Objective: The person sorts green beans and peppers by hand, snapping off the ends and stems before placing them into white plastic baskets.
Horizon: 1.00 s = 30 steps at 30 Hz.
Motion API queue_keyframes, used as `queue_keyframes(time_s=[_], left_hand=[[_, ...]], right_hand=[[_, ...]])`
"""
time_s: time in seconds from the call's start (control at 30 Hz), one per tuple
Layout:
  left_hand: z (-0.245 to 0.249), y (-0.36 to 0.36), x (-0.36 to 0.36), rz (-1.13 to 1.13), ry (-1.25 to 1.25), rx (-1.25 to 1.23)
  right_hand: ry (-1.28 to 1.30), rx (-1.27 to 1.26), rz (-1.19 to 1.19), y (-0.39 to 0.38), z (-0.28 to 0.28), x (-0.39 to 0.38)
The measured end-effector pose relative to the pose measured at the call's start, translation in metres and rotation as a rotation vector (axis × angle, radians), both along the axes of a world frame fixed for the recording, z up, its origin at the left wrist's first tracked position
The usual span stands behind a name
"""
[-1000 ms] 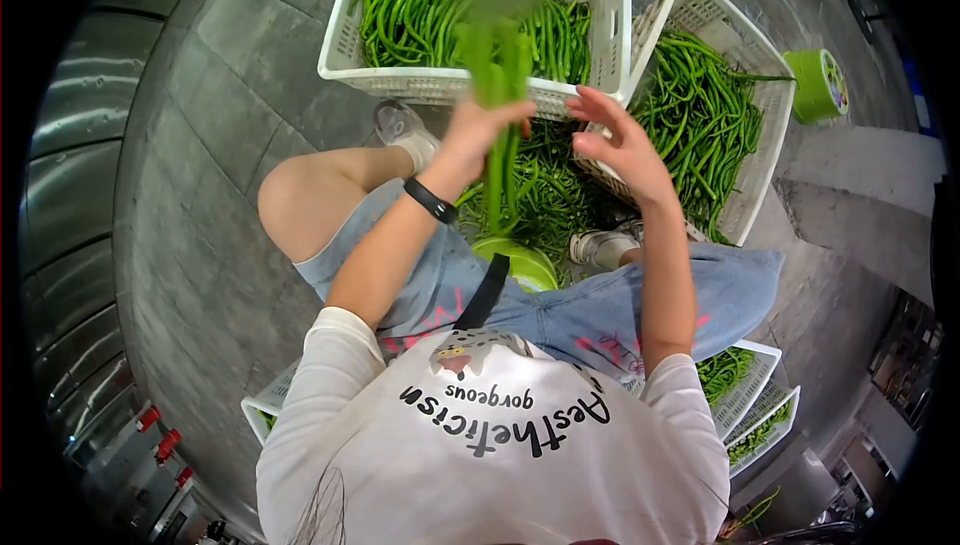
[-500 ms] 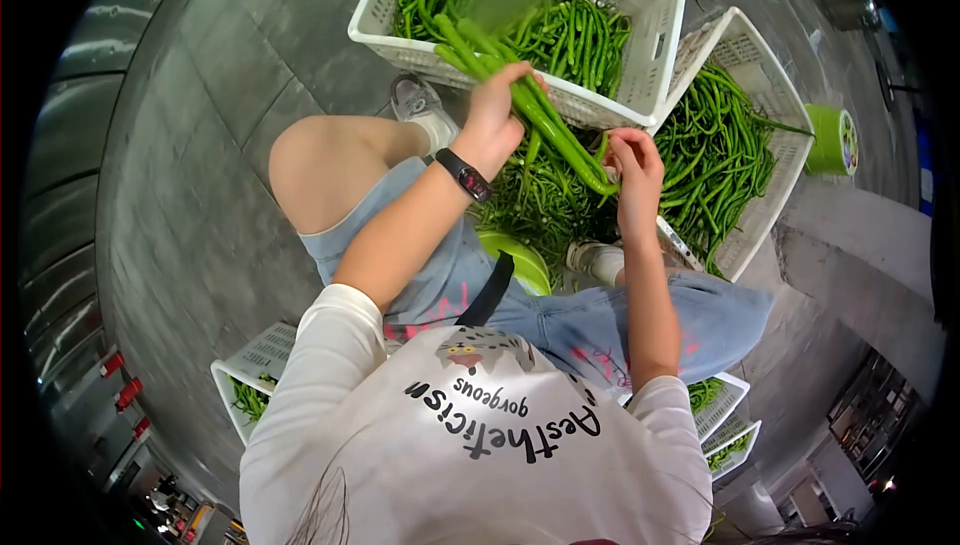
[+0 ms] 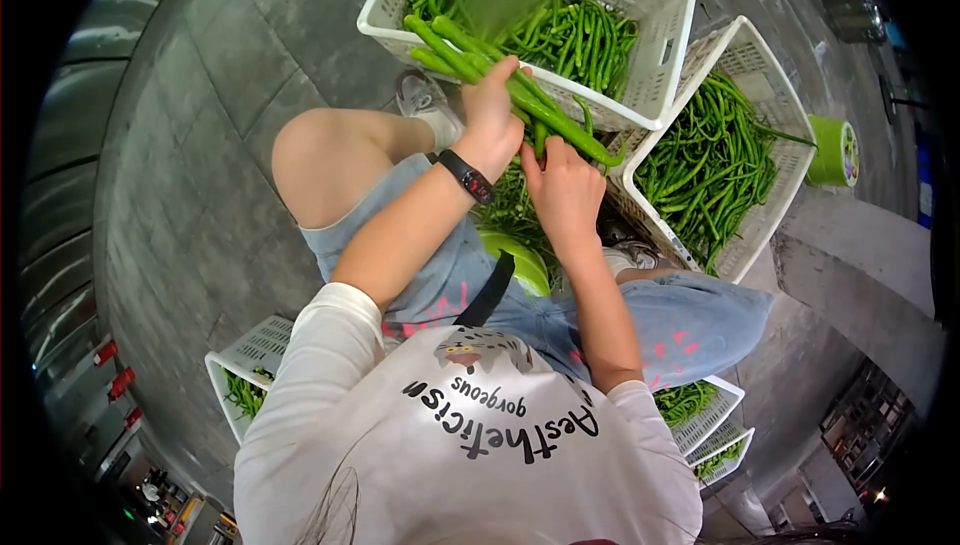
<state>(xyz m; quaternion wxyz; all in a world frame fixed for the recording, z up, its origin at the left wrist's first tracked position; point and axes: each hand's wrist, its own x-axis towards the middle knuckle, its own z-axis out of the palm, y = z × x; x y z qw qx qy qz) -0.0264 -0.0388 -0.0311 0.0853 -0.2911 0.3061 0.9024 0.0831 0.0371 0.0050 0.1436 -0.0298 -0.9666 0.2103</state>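
My left hand, with a black band on its wrist, is closed around a bunch of long green chili peppers. The bunch slants from the rim of the white crate down toward the right. My right hand is just below, its thumb and fingers pinched at the lower end of a chili pepper hanging from the bunch. The fingertips partly hide that end. Beneath the hands lies a heap of thin green stems or pieces, mostly covered by my right hand and forearm.
A white crate of green peppers stands ahead, another white crate of peppers to the right. A lime-green tub is beyond it. Something lime-green shows between my legs. More pepper crates are behind on both sides.
My right hand has moved left and slightly down, from the bunch's right end to under its middle. My left hand still grips the bunch, which has shifted slightly.
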Motion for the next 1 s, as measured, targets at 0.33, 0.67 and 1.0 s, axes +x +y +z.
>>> queue_keyframes(time_s=[0.33, 0.67, 1.0], left_hand=[[-0.011, -0.003, 0.006, -0.175, -0.032, -0.040], [-0.009, -0.001, -0.001, -0.460, -0.012, 0.079], [0.025, 0.034, 0.065, -0.685, 0.700, -0.719]], right_hand=[[-0.096, 0.074, 0.405, 0.037, 0.004, -0.003], [-0.428, 0.203, 0.554, 0.034, 0.023, 0.049], [-0.237, -0.554, 0.112, 0.088, 0.050, 0.006]])
